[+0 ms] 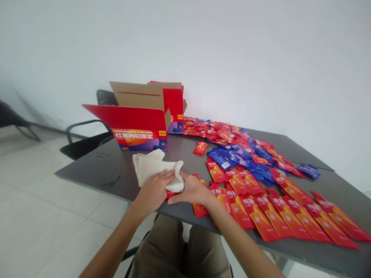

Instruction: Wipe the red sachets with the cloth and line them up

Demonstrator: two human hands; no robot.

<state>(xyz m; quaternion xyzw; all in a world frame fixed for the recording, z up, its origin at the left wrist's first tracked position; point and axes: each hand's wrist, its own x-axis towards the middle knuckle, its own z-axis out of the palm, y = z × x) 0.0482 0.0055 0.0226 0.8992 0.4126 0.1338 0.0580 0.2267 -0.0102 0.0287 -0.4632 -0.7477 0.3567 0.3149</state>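
Note:
A folded off-white cloth [153, 168] lies near the table's front edge. My left hand [155, 189] presses on top of it, fingers bent over the fabric. From the right, my right hand [193, 189] curves round the cloth's edge and a red pouch [170, 195] under it, thumb low at the pouch's side. Most of that pouch is hidden by the cloth and hands. Beside my right wrist begins a row of red-and-orange pouches [261, 216], overlapping along the front edge. A small red sachet [200, 148] lies alone beyond the hands.
An open red carton [139, 139] stands at the back left, with a second red carton [174, 108] behind it. Red sachets [214, 129] and blue sachets [243, 156] are heaped across the grey table [95, 164]. Black chairs [84, 143] stand to the left, and a white wall rises behind.

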